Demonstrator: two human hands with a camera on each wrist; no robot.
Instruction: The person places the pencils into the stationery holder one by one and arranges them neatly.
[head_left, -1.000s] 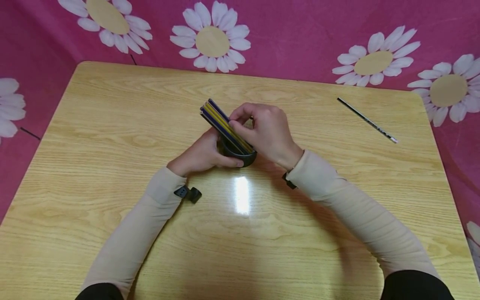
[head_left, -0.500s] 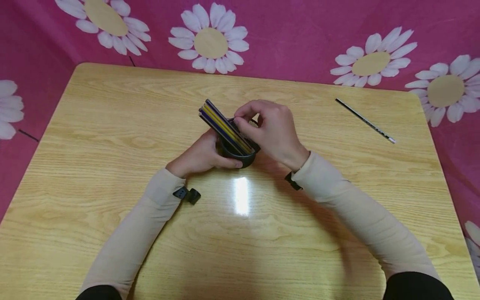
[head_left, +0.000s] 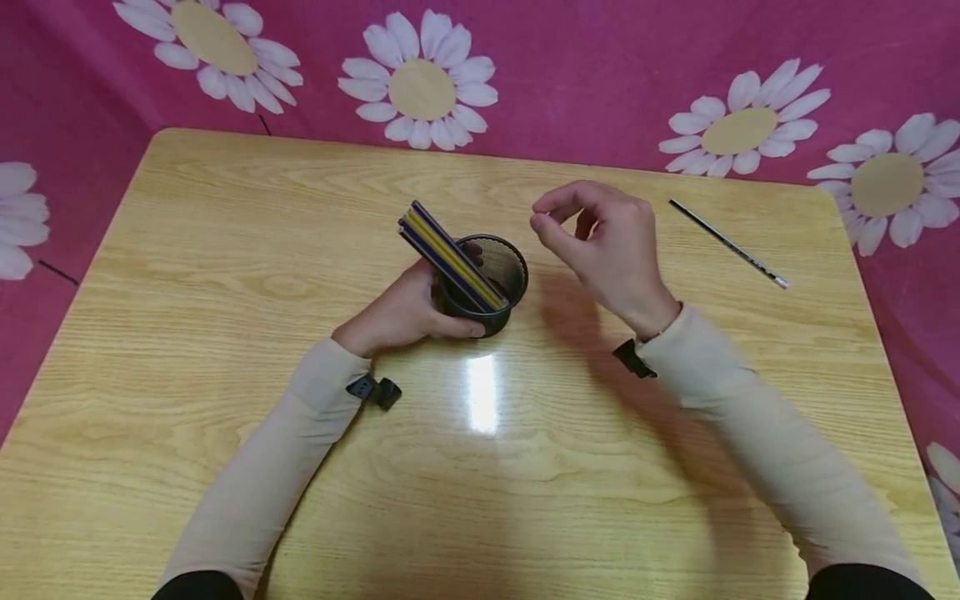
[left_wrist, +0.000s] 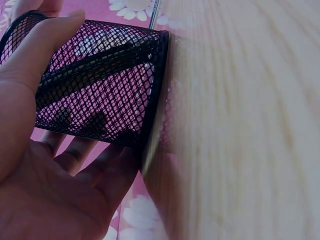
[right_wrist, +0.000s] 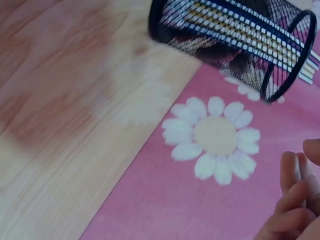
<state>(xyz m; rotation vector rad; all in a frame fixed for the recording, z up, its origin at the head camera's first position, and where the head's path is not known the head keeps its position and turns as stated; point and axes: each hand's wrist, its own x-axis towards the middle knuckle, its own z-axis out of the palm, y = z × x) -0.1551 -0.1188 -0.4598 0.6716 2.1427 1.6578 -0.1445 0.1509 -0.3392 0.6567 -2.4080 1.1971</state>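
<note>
A black mesh pen cup (head_left: pixel 504 260) stands on the table near its middle. Inside it a bundle of blue and yellow pencils (head_left: pixel 453 258) leans toward the far left. My left hand (head_left: pixel 393 312) grips the cup from the left, thumb along the near side; in the left wrist view its fingers curl beneath the mesh wall (left_wrist: pixel 100 95). Right of the cup and apart from it, my right hand (head_left: pixel 609 246) hovers over the table with loosely bent fingers and nothing between them. A single black-and-silver pencil (head_left: pixel 729 243) lies on the table beyond that hand, white eraser end toward me.
The wood-grain table (head_left: pixel 480 500) meets a pink flowered cloth (head_left: pixel 570 83) along its back and sides. A bright light reflection (head_left: pixel 482 393) shows on the tabletop in front of the cup.
My right hand has drawn away from the pencils and cup, moving right toward the lone pencil. The cup's rim and inside now show. My left hand keeps its hold on the cup.
</note>
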